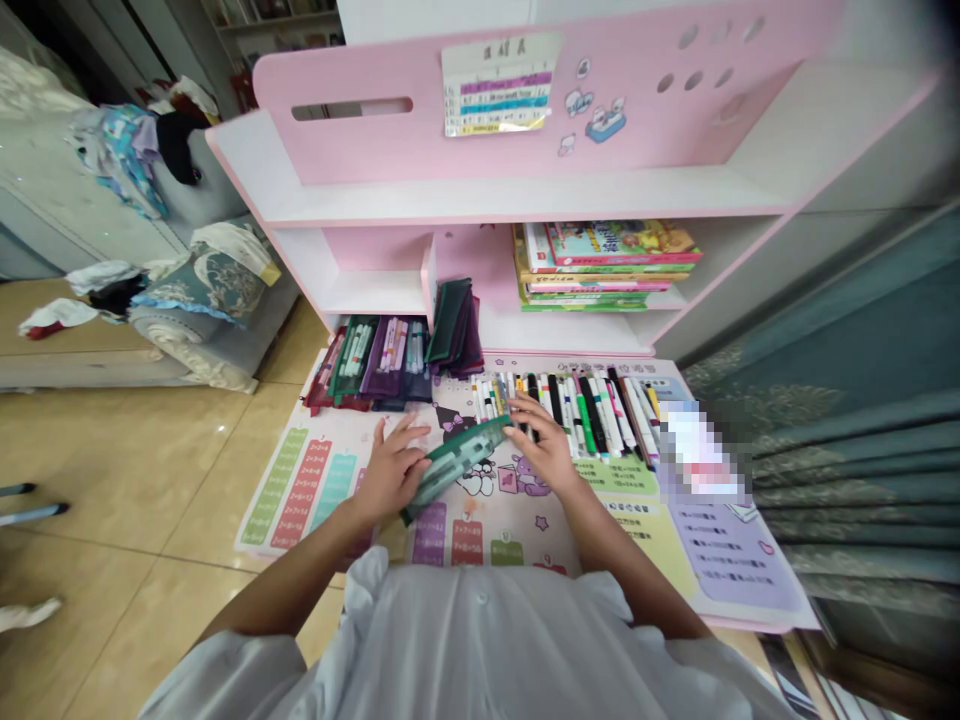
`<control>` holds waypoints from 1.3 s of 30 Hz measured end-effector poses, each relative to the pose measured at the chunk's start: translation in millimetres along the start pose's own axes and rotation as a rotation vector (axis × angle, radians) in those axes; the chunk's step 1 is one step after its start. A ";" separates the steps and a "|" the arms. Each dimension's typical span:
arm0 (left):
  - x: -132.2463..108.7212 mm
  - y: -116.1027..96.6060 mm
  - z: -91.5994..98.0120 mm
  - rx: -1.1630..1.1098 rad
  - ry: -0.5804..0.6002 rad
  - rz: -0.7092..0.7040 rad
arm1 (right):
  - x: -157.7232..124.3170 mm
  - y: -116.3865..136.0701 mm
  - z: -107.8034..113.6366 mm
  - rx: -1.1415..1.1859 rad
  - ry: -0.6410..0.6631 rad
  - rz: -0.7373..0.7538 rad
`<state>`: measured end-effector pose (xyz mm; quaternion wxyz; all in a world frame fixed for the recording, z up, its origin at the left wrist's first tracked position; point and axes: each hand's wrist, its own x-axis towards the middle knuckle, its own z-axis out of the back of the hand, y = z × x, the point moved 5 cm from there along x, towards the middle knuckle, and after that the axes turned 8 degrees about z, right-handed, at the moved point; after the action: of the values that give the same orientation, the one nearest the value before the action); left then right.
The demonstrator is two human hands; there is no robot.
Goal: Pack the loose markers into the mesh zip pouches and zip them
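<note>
A green mesh zip pouch [457, 460] with light-coloured markers showing inside is held slantwise above the desk mat. My left hand [391, 470] grips its left end, thumb on top. At the raised right end, the fingers of my right hand [544, 445] pinch the pouch's corner; whether they hold a zip pull I cannot tell. Just beyond my right hand lies a row of loose markers [589, 410] in several colours. Filled mesh pouches [386, 350] in red, green, purple and blue lie to the left, beside a stack of dark, flat pouches [454, 325].
The desk mat [300, 490] carries printed times tables and cartoons. Behind it rises a pink and white shelf [480, 205] with stacked books [607, 265]. A blurred patch covers something at right, near the curtain [847, 430]. Clothes lie on a sofa [202, 320] at left.
</note>
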<state>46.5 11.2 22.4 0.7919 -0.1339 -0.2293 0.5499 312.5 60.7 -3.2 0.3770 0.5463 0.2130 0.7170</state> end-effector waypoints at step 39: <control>133.7 66.7 20.9 0.264 -0.141 0.652 | -8.9 -5.8 -15.3 -0.081 0.194 0.000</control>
<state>20.6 159.0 38.3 0.5676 -0.0585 -0.1554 0.8064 300.9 59.1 -17.7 0.3762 0.4589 0.2193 0.7745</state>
